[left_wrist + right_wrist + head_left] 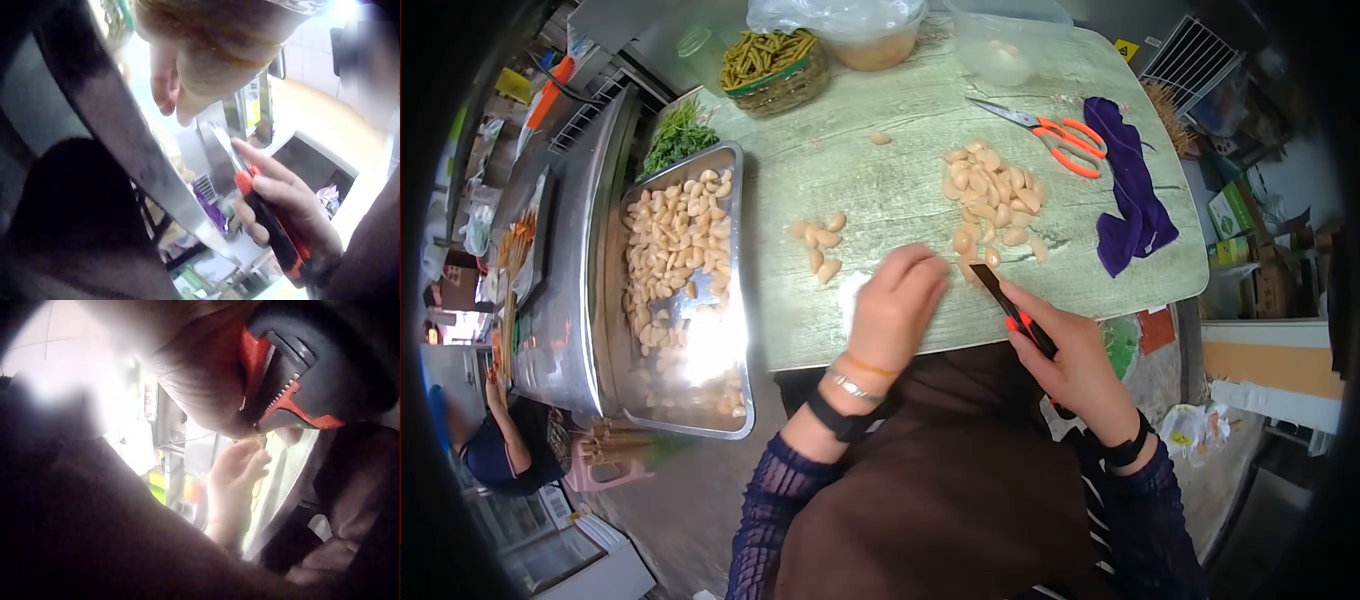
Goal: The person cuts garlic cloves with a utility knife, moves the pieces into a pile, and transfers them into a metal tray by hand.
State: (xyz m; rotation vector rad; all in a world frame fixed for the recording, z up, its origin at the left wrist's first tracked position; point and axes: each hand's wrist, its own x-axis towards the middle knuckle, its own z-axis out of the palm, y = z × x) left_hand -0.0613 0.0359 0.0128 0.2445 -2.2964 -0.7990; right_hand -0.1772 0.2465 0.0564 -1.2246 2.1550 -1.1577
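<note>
The table (790,180) is pale green with darker, wood-like streaks; on it lie cream cloves (1000,188), orange-handled scissors (1038,126) and — towards its right end — a deep purple cloth (1138,225). Over its near edge is a red-and-black knife handle (1038,332), left of it a silver tray (746,300), and below it a plain dark brown apron (930,480).

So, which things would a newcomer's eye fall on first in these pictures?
Probably the orange-handled scissors, bright on the green table beside the purple cloth. Then the metal tray of pale cloves at the left, with its strong glare, and the red-and-black knife in the right hand.
</note>
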